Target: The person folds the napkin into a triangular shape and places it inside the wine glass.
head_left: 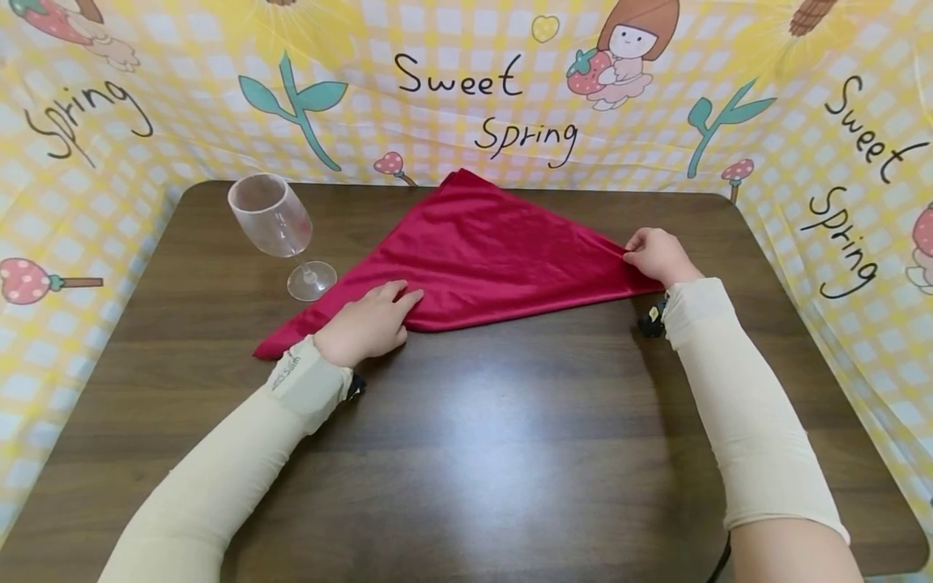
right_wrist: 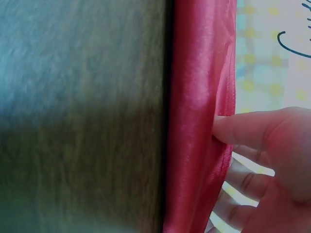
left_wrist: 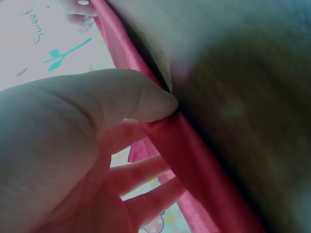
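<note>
A red satin cloth (head_left: pixel 503 251), folded into a triangle, lies on the table with its long folded edge towards me and one point at the back. My left hand (head_left: pixel 368 324) rests on the cloth's left part with fairly straight fingers. Its thumb (left_wrist: pixel 155 99) touches the front fold in the left wrist view. At the right corner, my right hand (head_left: pixel 658 253) pinches the cloth's upper edge. In the right wrist view the right thumb (right_wrist: pixel 243 128) presses on the layered edge, and the other fingers are partly hidden behind the cloth.
An upright stemmed wine glass (head_left: pixel 273 219) stands at the back left, its foot close to the cloth's left edge. The brown wooden table (head_left: pixel 474 453) has patterned fabric (head_left: pixel 452 105) hung round its back and sides. Small black wrist cameras sit under both cuffs.
</note>
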Tool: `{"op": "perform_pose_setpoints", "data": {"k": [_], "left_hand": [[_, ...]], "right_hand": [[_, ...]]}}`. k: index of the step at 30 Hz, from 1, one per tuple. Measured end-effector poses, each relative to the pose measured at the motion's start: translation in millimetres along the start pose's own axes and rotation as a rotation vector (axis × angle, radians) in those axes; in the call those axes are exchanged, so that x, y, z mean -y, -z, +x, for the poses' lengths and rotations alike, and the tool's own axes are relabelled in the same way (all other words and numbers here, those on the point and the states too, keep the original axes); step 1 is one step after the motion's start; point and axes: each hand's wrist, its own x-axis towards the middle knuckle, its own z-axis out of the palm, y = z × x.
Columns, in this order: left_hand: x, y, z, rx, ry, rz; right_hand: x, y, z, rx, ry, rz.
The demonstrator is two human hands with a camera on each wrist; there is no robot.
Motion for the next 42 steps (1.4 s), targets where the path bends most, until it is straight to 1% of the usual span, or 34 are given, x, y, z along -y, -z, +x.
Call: {"op": "perform_pose_setpoints", "data": {"k": [4,7,9,11,15,17,20,24,26,30,33,36,38,40,42], "left_hand": [[-1.4,1.3,7.4,0.019,0.008,0.001],[-3.1,1.3,13.3,0.016,0.017,-0.008],[-5.5,1.5,16.7,-0.005,0.018,-0.015],[-7.6,1.8,20.5,-0.044,0.012,-0.019],[-10.4,3.8,29.7,-0.111,0.005,-0.01],[-11.2,6.0,34.4,-0.121,0.0,0.0],[-11.2,9.3,41.2,-0.138,-0.019,0.04],[-7.4,12.7,51.5,-0.164,-0.034,0.084],[-3.9,14.8,57.6,-0.163,-0.034,0.087],[3.9,20.9,69.3,-0.141,-0.024,0.072],[9.4,25.7,75.9,-0.153,-0.013,0.066],[15.1,30.4,81.2,-0.215,0.009,0.101],[19.1,32.8,84.8,-0.283,0.033,0.136],[21.8,35.2,87.8,-0.357,0.064,0.135],[23.5,37.2,90.1,-0.423,0.097,0.109]], "right_hand": [[-4.0,2.7,-3.6,0.018,-0.031,0.007],[-7.2,5.2,-6.8,0.047,-0.063,0.012],[-8.4,7.1,-9.1,0.065,-0.081,0.016],[-8.8,9.5,-12.0,0.086,-0.088,0.018],[-8.3,13.5,-18.0,0.139,-0.082,0.008],[-7.5,14.9,-21.1,0.176,-0.079,0.003],[-6.4,15.6,-24.5,0.223,-0.081,0.01],[-4.8,15.1,-27.7,0.257,-0.08,0.03],[-4.2,14.8,-28.5,0.262,-0.07,0.028],[-0.7,14.5,-29.1,0.286,-0.06,0.033],[4.3,13.3,-29.2,0.31,-0.041,0.019],[9.9,10.9,-29.4,0.327,-0.017,0.005],[14.3,8.8,-30.0,0.339,-0.006,0.008],[18.2,6.3,-31.3,0.351,-0.006,0.022],[22.7,3.6,-33.5,0.358,-0.007,0.029]]}}
